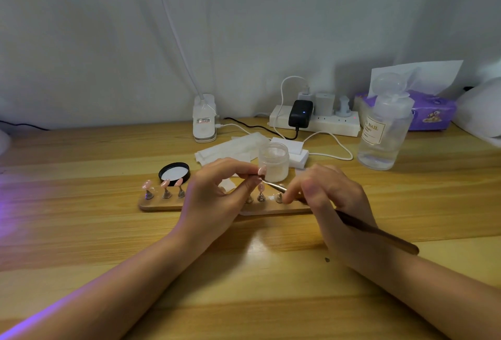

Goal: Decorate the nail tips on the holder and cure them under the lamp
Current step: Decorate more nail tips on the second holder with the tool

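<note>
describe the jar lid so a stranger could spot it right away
Start at the long wooden nail-tip holder near the desk's front. Just behind its left end lies a round black lid, flat on the wood. Its white inside faces up, unlike the open frosted jar to its right.

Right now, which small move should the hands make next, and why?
Probably lower the brush tip onto the nail tip. The left hand pinches that tip above the holder, the right hand grips the brush, and its metal end already points at the tip, beside the open jar.
</note>
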A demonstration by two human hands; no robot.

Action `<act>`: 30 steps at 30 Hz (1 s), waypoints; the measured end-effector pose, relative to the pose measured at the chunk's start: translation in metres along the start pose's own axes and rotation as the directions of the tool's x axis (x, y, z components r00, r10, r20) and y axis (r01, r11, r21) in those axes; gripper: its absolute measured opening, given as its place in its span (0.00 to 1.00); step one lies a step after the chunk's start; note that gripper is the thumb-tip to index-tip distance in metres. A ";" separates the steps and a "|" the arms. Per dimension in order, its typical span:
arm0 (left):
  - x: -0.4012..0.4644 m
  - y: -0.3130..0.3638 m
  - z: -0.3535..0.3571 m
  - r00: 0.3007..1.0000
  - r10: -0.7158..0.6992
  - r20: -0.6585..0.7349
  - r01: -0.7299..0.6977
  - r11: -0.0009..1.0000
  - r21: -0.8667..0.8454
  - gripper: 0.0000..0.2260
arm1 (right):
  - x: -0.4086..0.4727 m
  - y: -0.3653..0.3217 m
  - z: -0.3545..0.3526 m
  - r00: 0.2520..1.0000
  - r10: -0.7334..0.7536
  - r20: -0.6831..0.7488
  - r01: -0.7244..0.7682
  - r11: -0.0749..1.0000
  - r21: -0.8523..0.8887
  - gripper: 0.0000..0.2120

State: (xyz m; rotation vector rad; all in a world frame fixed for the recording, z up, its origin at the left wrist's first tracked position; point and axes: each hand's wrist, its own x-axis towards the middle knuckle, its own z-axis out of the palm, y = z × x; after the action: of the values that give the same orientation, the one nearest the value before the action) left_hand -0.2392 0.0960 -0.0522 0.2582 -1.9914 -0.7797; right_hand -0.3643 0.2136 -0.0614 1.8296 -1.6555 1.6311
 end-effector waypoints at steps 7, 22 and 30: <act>-0.001 -0.002 0.001 1.000 -0.013 -0.003 0.013 1.000 0.006 0.05 | 0.002 0.001 -0.001 0.988 0.152 -0.043 -0.148 0.986 0.074 0.15; 0.000 -0.002 0.000 0.999 0.033 -0.007 -0.033 0.999 -0.001 0.09 | 0.002 0.001 0.000 0.997 0.072 -0.023 -0.072 0.997 0.018 0.14; -0.001 0.000 0.002 0.999 -0.023 -0.028 0.023 0.999 -0.026 0.07 | 0.000 0.000 -0.001 0.998 -0.069 -0.014 0.068 0.997 -0.026 0.21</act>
State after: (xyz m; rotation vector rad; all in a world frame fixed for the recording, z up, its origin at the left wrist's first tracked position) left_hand -0.2397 0.0973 -0.0537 0.2757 -1.9533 -0.8119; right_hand -0.3648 0.2138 -0.0608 1.8361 -1.5820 1.5853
